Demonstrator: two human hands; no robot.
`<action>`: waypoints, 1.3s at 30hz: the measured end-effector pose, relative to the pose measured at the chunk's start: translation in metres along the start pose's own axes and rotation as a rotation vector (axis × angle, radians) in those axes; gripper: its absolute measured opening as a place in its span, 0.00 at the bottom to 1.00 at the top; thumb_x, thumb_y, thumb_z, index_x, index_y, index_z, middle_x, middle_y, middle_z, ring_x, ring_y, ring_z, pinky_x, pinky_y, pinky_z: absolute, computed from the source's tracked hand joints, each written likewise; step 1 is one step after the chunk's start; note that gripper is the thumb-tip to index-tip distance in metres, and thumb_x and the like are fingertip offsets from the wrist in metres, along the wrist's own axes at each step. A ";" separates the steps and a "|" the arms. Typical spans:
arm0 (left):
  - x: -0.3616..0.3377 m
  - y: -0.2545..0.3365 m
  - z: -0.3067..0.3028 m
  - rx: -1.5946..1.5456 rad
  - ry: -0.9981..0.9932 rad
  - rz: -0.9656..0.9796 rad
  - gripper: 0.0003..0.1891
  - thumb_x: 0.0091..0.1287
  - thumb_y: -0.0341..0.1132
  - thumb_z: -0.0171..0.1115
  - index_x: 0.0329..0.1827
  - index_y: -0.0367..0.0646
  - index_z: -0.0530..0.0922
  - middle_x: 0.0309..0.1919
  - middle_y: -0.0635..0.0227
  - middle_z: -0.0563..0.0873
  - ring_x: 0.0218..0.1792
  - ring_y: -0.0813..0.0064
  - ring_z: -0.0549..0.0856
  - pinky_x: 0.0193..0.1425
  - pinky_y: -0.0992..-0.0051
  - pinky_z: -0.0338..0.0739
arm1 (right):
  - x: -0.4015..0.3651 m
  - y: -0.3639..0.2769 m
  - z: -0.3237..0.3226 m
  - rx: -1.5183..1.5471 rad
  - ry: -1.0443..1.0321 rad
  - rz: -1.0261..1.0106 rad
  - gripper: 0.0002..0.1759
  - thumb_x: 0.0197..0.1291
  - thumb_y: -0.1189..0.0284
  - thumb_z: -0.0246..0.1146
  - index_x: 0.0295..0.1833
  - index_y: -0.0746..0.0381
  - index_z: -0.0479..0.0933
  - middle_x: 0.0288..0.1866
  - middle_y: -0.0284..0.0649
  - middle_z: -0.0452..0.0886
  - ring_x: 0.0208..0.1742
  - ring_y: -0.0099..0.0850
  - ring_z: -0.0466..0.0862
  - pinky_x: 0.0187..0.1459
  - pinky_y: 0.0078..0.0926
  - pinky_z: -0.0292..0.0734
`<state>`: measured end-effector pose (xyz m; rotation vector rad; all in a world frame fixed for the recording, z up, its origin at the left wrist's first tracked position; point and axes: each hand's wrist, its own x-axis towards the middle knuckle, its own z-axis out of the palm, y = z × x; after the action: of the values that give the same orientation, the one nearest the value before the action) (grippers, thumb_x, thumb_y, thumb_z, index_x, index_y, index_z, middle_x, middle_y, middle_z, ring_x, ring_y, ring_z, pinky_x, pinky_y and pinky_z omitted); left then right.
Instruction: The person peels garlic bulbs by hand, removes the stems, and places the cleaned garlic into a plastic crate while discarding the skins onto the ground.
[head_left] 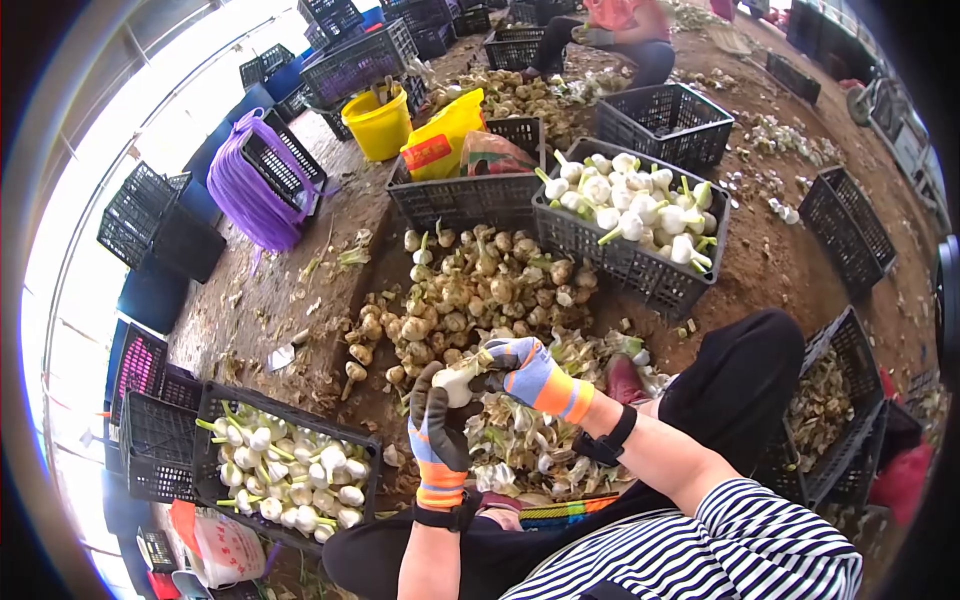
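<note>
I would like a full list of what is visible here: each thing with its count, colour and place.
garlic bulb: one, white, held between both hands
unpeeled garlic pile: one, brownish, on the ground beyond the hands
near crate: one, black, holds white garlic, lower left
far crate: one, black, holds white garlic, upper right
empty crate: one of many, black, behind the far crate
bucket: one, yellow, upper left
bag: one, yellow, beside the bucket
wrapped crate: one, purple wrapping, far left
peelings: one heap, pale, under the hands
other person: one, orange top, top edge
left hand: grey and orange glove, grasps the bulb
right hand: matching glove, grasps the bulb
</note>
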<state>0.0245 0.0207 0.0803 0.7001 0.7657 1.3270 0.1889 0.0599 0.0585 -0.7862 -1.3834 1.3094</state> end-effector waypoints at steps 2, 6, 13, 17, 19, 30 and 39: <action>0.003 -0.006 -0.008 -0.049 -0.020 -0.029 0.23 0.68 0.36 0.59 0.64 0.37 0.67 0.51 0.60 0.80 0.49 0.70 0.81 0.51 0.72 0.80 | -0.003 -0.008 0.004 -0.039 0.036 -0.014 0.10 0.51 0.80 0.68 0.42 0.65 0.81 0.36 0.36 0.82 0.39 0.20 0.79 0.40 0.22 0.75; 0.007 -0.022 -0.006 0.181 0.069 0.276 0.24 0.64 0.27 0.63 0.64 0.37 0.68 0.50 0.60 0.81 0.44 0.72 0.83 0.43 0.71 0.83 | -0.005 -0.011 0.019 -0.526 0.179 -0.160 0.09 0.54 0.81 0.65 0.42 0.66 0.81 0.34 0.36 0.83 0.36 0.18 0.80 0.37 0.20 0.76; -0.009 0.007 -0.009 0.137 -0.102 0.037 0.32 0.58 0.35 0.71 0.64 0.35 0.68 0.45 0.58 0.83 0.42 0.65 0.86 0.42 0.71 0.83 | 0.010 0.031 -0.020 0.676 0.518 0.428 0.08 0.53 0.80 0.65 0.41 0.65 0.80 0.31 0.39 0.84 0.26 0.27 0.82 0.23 0.24 0.76; -0.014 0.021 -0.004 0.203 -0.112 0.045 0.40 0.57 0.38 0.72 0.69 0.36 0.59 0.44 0.59 0.81 0.38 0.71 0.83 0.42 0.76 0.81 | 0.006 0.032 -0.041 -0.775 -0.071 0.307 0.26 0.50 0.72 0.68 0.58 0.64 0.75 0.51 0.52 0.80 0.46 0.41 0.83 0.48 0.32 0.78; -0.003 0.005 -0.025 0.332 -0.150 0.126 0.39 0.57 0.34 0.71 0.69 0.37 0.59 0.46 0.64 0.79 0.41 0.74 0.82 0.43 0.78 0.80 | -0.004 -0.002 -0.017 -0.821 -0.057 0.128 0.27 0.50 0.68 0.69 0.58 0.59 0.76 0.53 0.48 0.78 0.53 0.45 0.79 0.54 0.33 0.74; -0.006 0.000 -0.021 0.612 -0.215 0.202 0.42 0.55 0.23 0.66 0.72 0.38 0.54 0.53 0.64 0.74 0.50 0.76 0.76 0.55 0.76 0.75 | 0.021 -0.083 0.022 -1.218 -0.531 -0.115 0.17 0.39 0.70 0.63 0.39 0.63 0.78 0.41 0.44 0.77 0.43 0.44 0.80 0.44 0.38 0.76; -0.011 0.010 -0.019 0.604 -0.228 0.160 0.46 0.52 0.27 0.72 0.73 0.40 0.54 0.65 0.62 0.68 0.63 0.70 0.70 0.65 0.71 0.69 | 0.020 -0.079 0.029 -1.214 -0.475 -0.264 0.15 0.41 0.70 0.64 0.38 0.63 0.77 0.40 0.44 0.76 0.45 0.43 0.79 0.45 0.37 0.75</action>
<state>0.0024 0.0110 0.0781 1.3921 0.9458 1.1287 0.1712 0.0554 0.1431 -1.0184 -2.6092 0.3242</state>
